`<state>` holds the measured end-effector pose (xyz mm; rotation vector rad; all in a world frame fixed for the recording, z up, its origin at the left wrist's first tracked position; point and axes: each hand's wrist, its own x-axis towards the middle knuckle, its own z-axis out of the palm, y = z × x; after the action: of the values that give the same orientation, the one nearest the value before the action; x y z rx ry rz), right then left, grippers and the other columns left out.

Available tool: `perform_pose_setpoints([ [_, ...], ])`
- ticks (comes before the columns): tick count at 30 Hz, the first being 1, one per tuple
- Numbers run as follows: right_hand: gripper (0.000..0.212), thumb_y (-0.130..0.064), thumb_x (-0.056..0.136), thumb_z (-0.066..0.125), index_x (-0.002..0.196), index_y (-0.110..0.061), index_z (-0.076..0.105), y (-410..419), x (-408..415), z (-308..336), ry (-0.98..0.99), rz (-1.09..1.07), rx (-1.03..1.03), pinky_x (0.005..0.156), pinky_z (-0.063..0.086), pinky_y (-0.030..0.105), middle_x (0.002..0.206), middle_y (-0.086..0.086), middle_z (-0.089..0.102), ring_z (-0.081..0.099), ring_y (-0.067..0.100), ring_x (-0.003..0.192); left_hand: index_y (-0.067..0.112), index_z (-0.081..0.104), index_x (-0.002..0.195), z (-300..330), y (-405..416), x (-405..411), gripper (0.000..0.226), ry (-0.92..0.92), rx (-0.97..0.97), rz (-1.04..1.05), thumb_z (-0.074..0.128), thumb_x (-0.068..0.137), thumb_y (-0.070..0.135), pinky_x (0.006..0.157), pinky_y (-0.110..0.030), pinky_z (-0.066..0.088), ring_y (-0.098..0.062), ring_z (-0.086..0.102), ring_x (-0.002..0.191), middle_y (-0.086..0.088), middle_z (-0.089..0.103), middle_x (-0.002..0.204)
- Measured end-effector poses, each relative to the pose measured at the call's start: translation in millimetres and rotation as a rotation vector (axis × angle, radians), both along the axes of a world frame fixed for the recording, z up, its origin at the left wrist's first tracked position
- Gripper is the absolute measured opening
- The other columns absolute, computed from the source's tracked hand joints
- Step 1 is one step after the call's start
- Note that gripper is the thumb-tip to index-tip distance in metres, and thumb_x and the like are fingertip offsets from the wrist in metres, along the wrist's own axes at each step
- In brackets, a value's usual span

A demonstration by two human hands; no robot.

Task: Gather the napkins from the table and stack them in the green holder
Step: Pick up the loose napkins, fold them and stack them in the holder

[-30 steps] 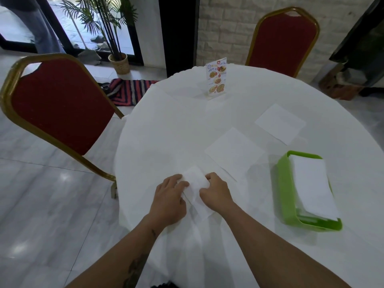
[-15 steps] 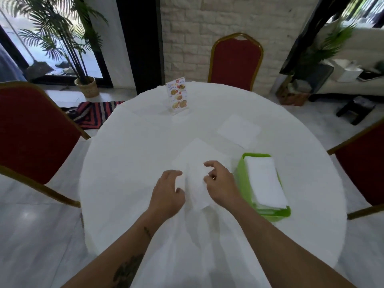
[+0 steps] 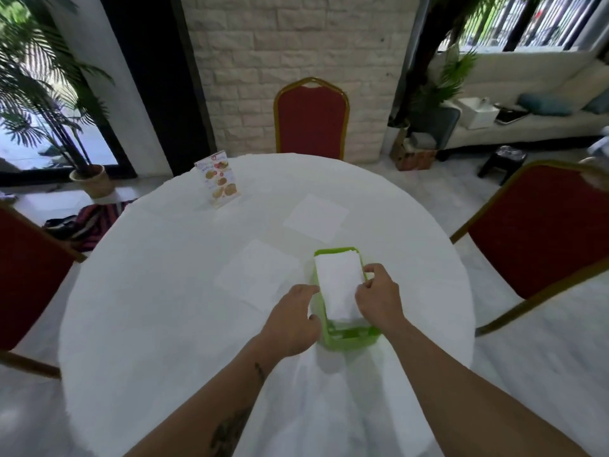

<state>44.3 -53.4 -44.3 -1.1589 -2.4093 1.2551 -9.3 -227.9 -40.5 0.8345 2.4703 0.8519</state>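
Observation:
A green holder (image 3: 349, 339) sits on the white round table (image 3: 164, 324), right of centre and close to me. A folded white napkin (image 3: 339, 285) lies on top of the stack inside it. My right hand (image 3: 379, 296) pinches that napkin's right edge with curled fingers. My left hand (image 3: 293, 319) is at the holder's left rim, fingers relaxed, thumb spread, holding nothing. Two unfolded napkins lie flat on the cloth: one (image 3: 260, 275) just left of the holder, the other (image 3: 316, 217) beyond it.
A standing menu card (image 3: 219, 183) is at the table's far left. Red chairs with gold frames stand at the far side (image 3: 311, 120), the right (image 3: 543, 225) and the left (image 3: 26, 275). The near table edge drops in folds of cloth.
Both hands have moved right from the table in front of me to the holder, bringing the folded napkin, which now lies on the stack. The view has swung right.

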Motion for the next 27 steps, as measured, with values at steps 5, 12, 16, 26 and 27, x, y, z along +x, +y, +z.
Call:
perform_pose_setpoints([
  [5, 0.041, -0.005, 0.086, 0.052, 0.124, -0.019, 0.053, 4.9, 2.9, 1.6, 0.06, -0.029, -0.057, 0.07, 0.044, 0.029, 0.083, 0.0, 0.063, 0.06, 0.018, 0.076, 0.02, 0.037, 0.143, -1.1, 16.8, 9.6, 0.059, -0.006, -0.033, -0.03, 0.049, 0.086, 0.015, 0.114, -0.028, 0.028, -0.016, 0.035, 0.136, 0.0, 0.035, 0.15],
  [12, 0.038, -0.013, 0.086, 0.053, 0.124, -0.02, 0.051, 3.8, 8.8, -1.1, -0.088, 0.039, 0.134, 0.073, 0.046, 0.032, 0.108, 0.007, 0.062, 0.06, 0.026, 0.097, 0.018, 0.036, 0.144, -9.5, 25.5, 13.4, 0.059, 0.057, -0.084, -0.036, 0.048, 0.087, 0.019, 0.114, -0.034, 0.031, -0.021, 0.035, 0.136, -0.001, 0.028, 0.154],
  [16, 0.037, -0.022, 0.086, 0.052, 0.123, -0.02, 0.056, -3.9, 11.8, -6.6, -0.173, 0.267, 0.504, 0.085, 0.044, 0.033, 0.122, 0.002, 0.05, 0.047, 0.023, 0.11, 0.022, 0.036, 0.145, -17.9, 24.6, 8.4, 0.059, 0.109, -0.135, -0.078, 0.048, 0.087, 0.023, 0.115, -0.038, 0.029, -0.024, 0.028, 0.14, 0.001, 0.02, 0.159],
  [26, 0.042, -0.018, 0.086, 0.049, 0.127, -0.02, 0.059, -33.9, -28.1, 13.6, -0.166, 0.411, 0.477, 0.094, 0.04, 0.034, 0.129, 0.0, 0.051, 0.044, 0.023, 0.119, 0.019, 0.05, 0.134, -29.8, -7.2, -36.5, 0.053, 0.091, 0.023, 0.054, 0.049, 0.082, 0.01, 0.111, -0.034, 0.032, -0.021, 0.038, 0.133, -0.001, 0.04, 0.145],
  [27, 0.042, -0.016, 0.087, 0.049, 0.128, -0.019, 0.058, -40.5, -35.4, 15.2, -0.135, 0.429, 0.43, 0.095, 0.041, 0.034, 0.13, 0.0, 0.051, 0.043, 0.022, 0.12, 0.018, 0.05, 0.134, -32.8, -14.0, -44.8, 0.053, 0.085, 0.01, 0.082, 0.05, 0.082, 0.011, 0.11, -0.034, 0.034, -0.022, 0.04, 0.13, -0.002, 0.042, 0.144],
])
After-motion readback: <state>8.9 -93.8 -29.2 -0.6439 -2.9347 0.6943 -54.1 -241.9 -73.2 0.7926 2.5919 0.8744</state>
